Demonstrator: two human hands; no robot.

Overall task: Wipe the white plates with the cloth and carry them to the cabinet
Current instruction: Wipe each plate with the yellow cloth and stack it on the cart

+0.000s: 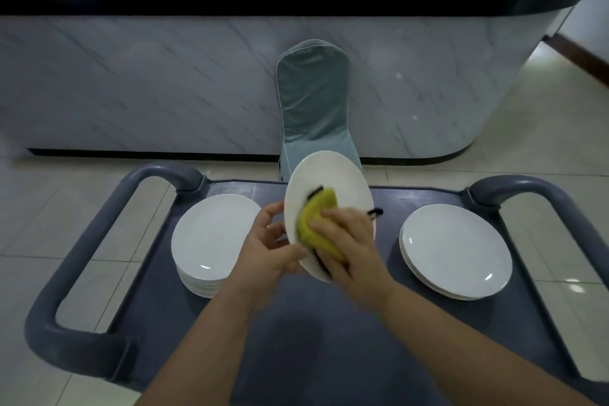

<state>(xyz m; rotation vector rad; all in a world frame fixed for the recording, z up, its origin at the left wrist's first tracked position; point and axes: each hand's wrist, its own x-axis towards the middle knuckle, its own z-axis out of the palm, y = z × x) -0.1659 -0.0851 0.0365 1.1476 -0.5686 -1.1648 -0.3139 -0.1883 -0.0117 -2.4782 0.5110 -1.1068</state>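
Over the middle of the cart, the white plate (329, 175) is up on edge, tilted, its face turned toward me, lifted off the deck between the two piles. The yellow cloth (318, 211) sits bunched on the lower half of that face, and my right hand (349, 241) is curled over it, fingers clamped on the wad and pressing it to the china. My left hand (270, 247) pinches the plate's near rim, thumb on the front, fingers round the back. This is a wiping stroke, I'd say, with the upper half of the face not yet covered. To do it well I want firm, overlapping sweeps right out to the rim, the left hand turning the plate a little at a time, and a flip for the underside. Glazed china can slip, so the rim pinch must not loosen. Left stack (211, 234) stands tall, right stack (456, 250) is only a few plates. Both rest on the blue cart (296, 339). Beyond it are a covered chair (313, 92) and a marble-fronted counter (164, 76). No cabinet that I can pick out from here.
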